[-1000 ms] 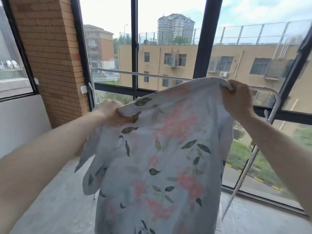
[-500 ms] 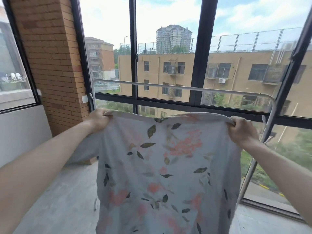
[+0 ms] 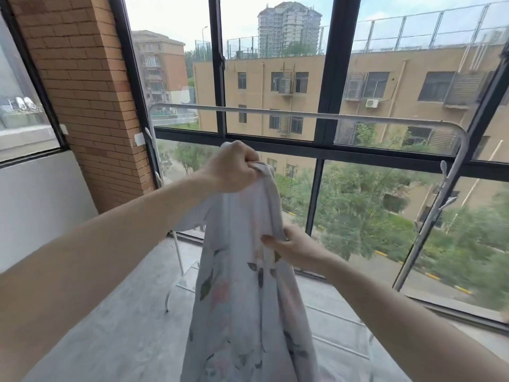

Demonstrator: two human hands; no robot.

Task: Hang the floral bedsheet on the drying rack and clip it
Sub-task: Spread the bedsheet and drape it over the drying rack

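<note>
No writing, label, brand or number can be read anywhere in view. The floral bedsheet point(image 3: 248, 285) carries only a printed pattern of leaves and pink blooms, and the buildings point(image 3: 385, 84) beyond the far window, somewhat blurred, appear to bear no legible signs.

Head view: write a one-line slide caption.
Left hand holds the gathered floral bedsheet up below the drying rack's top bar; right hand grips its edge lower down.
</note>
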